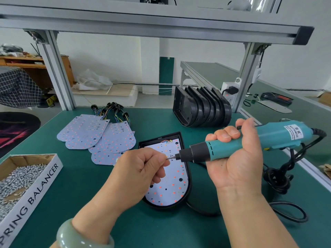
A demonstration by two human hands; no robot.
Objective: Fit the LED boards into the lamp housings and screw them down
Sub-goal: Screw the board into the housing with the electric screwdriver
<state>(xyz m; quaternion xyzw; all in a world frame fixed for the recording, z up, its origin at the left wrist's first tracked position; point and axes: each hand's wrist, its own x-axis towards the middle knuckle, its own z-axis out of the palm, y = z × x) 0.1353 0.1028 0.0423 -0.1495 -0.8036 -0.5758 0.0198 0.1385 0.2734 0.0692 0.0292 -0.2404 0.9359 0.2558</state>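
The right hand [238, 158] is gripping the teal electric screwdriver [250, 142] with all fingers wrapped round it, holding it level, nose pointing left. The left hand [136, 169], fingers curled, is pinching the tip of the bit [171, 157]; anything between the fingertips is hidden. Below them, mid-worktop [161, 226], an LED board [172, 185] is lying inside a black lamp housing [189, 183]. At the left edge a cardboard box [43, 179] is holding loose screws [16, 181]. Empty housings [202, 108] are standing stacked at the far edge.
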